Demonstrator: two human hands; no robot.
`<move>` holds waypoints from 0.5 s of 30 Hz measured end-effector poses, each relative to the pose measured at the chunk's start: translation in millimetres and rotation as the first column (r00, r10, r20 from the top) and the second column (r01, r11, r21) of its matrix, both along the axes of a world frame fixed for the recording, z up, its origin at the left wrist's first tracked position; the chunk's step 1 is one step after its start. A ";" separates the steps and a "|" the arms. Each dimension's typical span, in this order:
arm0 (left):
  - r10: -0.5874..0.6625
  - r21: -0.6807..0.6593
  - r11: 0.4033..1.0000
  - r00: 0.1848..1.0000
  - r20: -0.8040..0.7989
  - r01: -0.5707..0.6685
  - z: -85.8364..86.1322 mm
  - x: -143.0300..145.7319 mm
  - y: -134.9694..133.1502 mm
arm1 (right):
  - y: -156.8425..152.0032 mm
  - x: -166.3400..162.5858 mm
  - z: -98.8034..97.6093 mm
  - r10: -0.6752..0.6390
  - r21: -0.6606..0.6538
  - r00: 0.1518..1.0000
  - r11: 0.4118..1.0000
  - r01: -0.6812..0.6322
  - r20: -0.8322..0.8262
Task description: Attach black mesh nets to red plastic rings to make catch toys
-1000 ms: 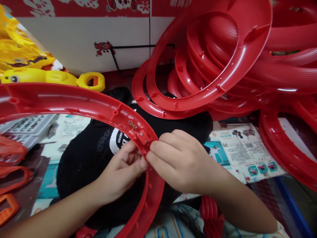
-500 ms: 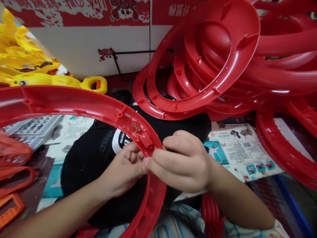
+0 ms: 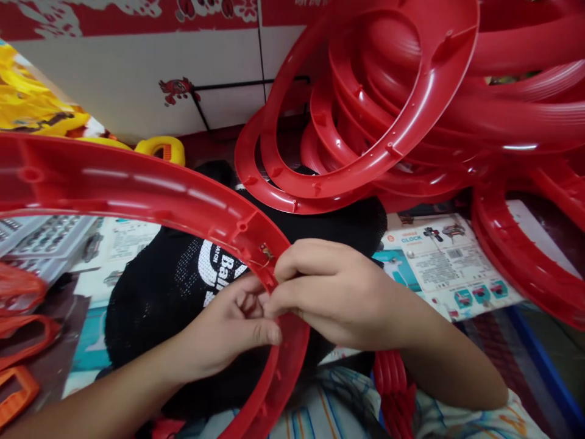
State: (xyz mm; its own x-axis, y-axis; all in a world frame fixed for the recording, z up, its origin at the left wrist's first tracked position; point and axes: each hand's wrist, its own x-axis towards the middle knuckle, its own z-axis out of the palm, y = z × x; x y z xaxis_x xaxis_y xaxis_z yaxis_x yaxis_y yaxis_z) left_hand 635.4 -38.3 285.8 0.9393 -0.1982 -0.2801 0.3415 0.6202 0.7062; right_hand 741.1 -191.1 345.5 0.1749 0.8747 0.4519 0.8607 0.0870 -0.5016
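A large red plastic ring (image 3: 196, 198), its hollow ribbed side facing up, curves across the front of me. My left hand (image 3: 228, 329) is closed round its inner rim, thumb lying over the channel. Inside the channel sits a small metallic part (image 3: 265, 250) with a thin wire running from it. My right hand (image 3: 338, 292) pinches down into the channel just beside that part, and its fingers hide whatever they grip. Under the ring lies black mesh cloth (image 3: 141, 305) with white lettering.
Stacked red rings (image 3: 429, 116) lean at the back right. At left are a clear compartment box (image 3: 68, 244) of small metal pieces and orange plastic frames (image 3: 18, 390). Yellow plastic parts (image 3: 31, 97) lie behind them. Printed card (image 3: 439, 262) covers the table at right.
My right hand has turned and moved deeper over the channel, now covering the small block and screws seen before. My left thumb has shifted slightly lower. The whole view has moved a little.
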 end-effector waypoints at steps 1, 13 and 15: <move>0.005 0.020 1.000 1.000 -0.009 -0.004 1.5 -1.4 0.8 | 0.9 -0.2 -0.9 -0.022 0.026 0.999 0.999 0.021 0.046; 0.115 0.090 0.989 0.993 0.038 -0.118 10.1 2.3 10.8 | 4.0 2.8 -5.6 -0.155 0.165 0.891 0.982 0.092 0.426; 0.137 0.099 0.985 0.990 0.044 -0.140 11.7 3.8 10.8 | 6.3 1.8 -7.6 -0.160 0.170 0.900 0.981 0.098 0.405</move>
State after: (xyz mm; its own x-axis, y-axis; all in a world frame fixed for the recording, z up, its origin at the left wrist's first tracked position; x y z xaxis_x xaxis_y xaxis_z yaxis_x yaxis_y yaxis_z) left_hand 639.3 -27.5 297.5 0.9658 -0.0377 -0.2566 0.2297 0.5837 0.7788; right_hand 742.9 -184.8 337.8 0.0513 0.7783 0.6257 0.9961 0.0048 -0.0877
